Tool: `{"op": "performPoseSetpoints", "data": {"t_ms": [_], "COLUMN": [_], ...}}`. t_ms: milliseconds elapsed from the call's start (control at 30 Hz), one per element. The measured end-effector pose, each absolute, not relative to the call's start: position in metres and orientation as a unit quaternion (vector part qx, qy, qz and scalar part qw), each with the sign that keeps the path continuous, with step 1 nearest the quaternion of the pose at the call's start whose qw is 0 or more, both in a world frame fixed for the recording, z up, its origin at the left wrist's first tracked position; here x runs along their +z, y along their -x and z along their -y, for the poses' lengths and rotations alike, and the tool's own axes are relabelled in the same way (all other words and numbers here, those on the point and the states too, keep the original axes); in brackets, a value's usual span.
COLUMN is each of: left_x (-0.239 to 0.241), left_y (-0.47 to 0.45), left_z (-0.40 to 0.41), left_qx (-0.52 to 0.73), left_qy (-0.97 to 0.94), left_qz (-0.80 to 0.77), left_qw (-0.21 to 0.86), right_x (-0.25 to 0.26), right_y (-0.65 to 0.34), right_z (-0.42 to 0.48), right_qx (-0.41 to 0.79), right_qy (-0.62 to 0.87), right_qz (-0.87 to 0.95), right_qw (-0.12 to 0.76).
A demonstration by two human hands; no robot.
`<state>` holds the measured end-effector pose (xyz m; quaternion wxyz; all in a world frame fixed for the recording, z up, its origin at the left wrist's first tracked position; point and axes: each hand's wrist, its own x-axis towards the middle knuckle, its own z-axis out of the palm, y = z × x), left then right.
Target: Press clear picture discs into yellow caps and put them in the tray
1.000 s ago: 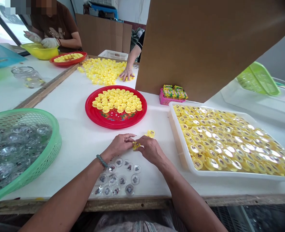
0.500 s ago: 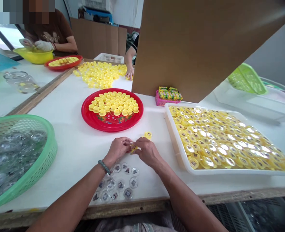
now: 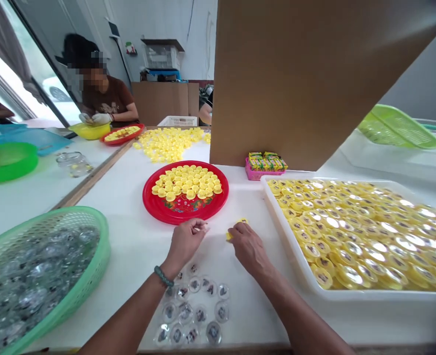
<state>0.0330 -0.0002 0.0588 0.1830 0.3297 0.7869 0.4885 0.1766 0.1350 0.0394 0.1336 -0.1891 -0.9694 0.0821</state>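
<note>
My left hand (image 3: 187, 242), a beaded bracelet on its wrist, hovers just in front of a red tray (image 3: 159, 213). Its thumb and fingertips are drawn together, and whatever lies between them is too small to make out. To its right, my right hand (image 3: 246, 246) pinches a small yellow plastic piece (image 3: 229, 237), mostly hidden by the fingers. Another yellow disc (image 3: 243, 220) shows just beyond those knuckles. Nearer me lie several clear round domes (image 3: 213, 332) with dark pictures in them. Yellow hat-shaped pieces (image 3: 190, 194) cover the back of the red tray.
At left stands a green basket (image 3: 105, 241) of clear domes. A white bin (image 3: 277, 217) of finished-looking yellow discs fills the right. Behind are a pink basket (image 3: 266, 174) of small packets, a cardboard panel (image 3: 277, 84), a yellow heap (image 3: 171, 143) and a gloved co-worker (image 3: 110, 101).
My hands, together half a second ago, have come apart; the right has moved right with the yellow piece. The camera has tilted up, and the person behind the panel has drawn a hand back.
</note>
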Motion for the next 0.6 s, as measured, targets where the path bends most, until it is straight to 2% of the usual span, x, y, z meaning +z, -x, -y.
{"op": "performPoseSetpoints", "data": {"t_ms": [67, 200, 333, 433, 600], "left_x": [0.077, 0.096, 0.091, 0.083, 0.079], "left_y": [-0.009, 0.054, 0.097, 0.106, 0.107], "left_z": [-0.001, -0.01, -0.022, -0.026, -0.027], "left_qx": [0.428, 0.192, 0.095, 0.059, 0.033], "left_qy": [-0.338, -0.328, -0.32, -0.333, -0.336], "left_qz": [-0.833, -0.923, -0.94, -0.94, -0.941], "left_qw": [0.098, -0.068, -0.071, -0.05, -0.038], "right_x": [0.04, 0.044, 0.049, 0.051, 0.047], "right_y": [-0.177, -0.178, -0.18, -0.181, -0.178], "right_z": [-0.14, -0.14, -0.124, -0.103, -0.074], "right_qx": [0.093, 0.127, 0.196, 0.234, 0.196], "right_qy": [0.195, 0.191, 0.133, 0.019, -0.105], "right_qz": [0.965, 0.949, 0.933, 0.949, 0.971], "right_qw": [0.146, 0.216, 0.27, 0.209, 0.087]}}
